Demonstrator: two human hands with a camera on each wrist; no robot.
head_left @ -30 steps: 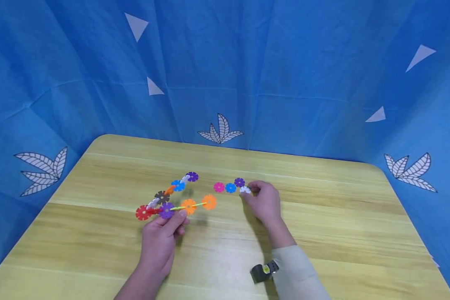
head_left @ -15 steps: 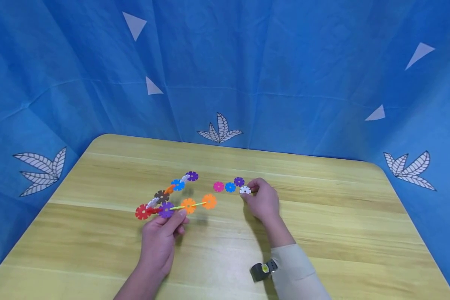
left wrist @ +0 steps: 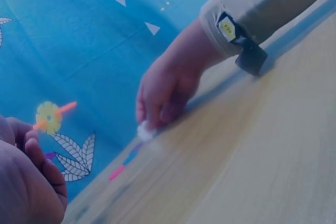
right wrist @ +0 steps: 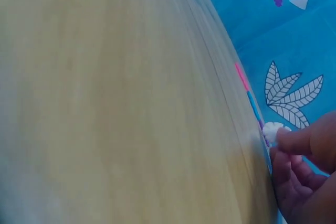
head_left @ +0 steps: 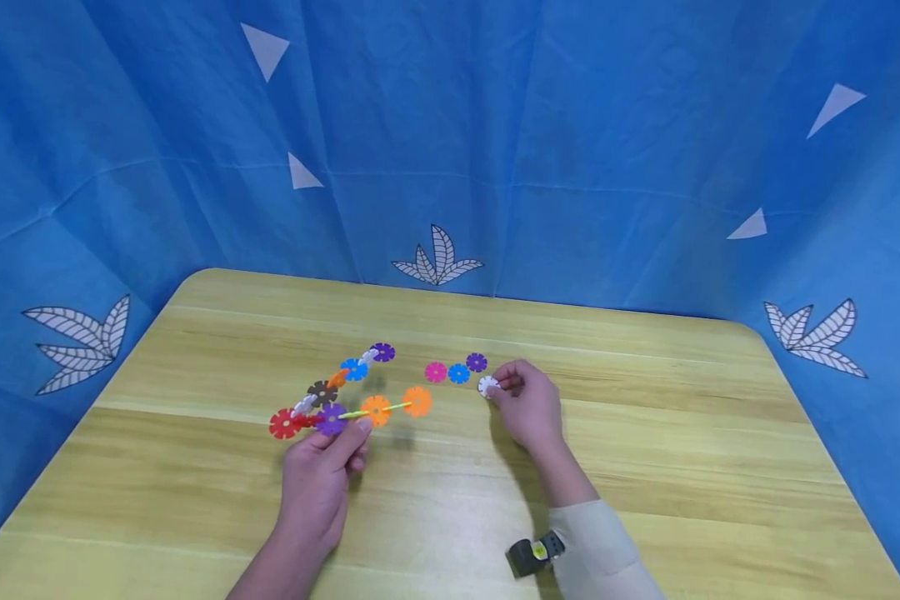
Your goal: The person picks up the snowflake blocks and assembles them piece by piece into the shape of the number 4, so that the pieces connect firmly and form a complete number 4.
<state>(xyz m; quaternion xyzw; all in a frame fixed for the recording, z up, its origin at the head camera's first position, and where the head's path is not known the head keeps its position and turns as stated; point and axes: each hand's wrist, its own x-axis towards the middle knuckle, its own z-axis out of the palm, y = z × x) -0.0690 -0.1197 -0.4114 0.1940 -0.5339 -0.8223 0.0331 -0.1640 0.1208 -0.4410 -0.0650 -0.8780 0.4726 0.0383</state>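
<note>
White and notched, a snowflake disc sits below and right of centre in the head view, pinched by the fingers of the right hand; lower left, the left hand pinches a multicoloured disc chain above the table.

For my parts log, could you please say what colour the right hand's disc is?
White; the disc shows best in the head view.

At twelve o'clock I am seeing a blue cloth hanging in folds, carrying pale triangles. White leaf drawings are showing at nine, twelve and three. Toward six, a table with wood grain is spreading, reflecting a soft shine.
</note>
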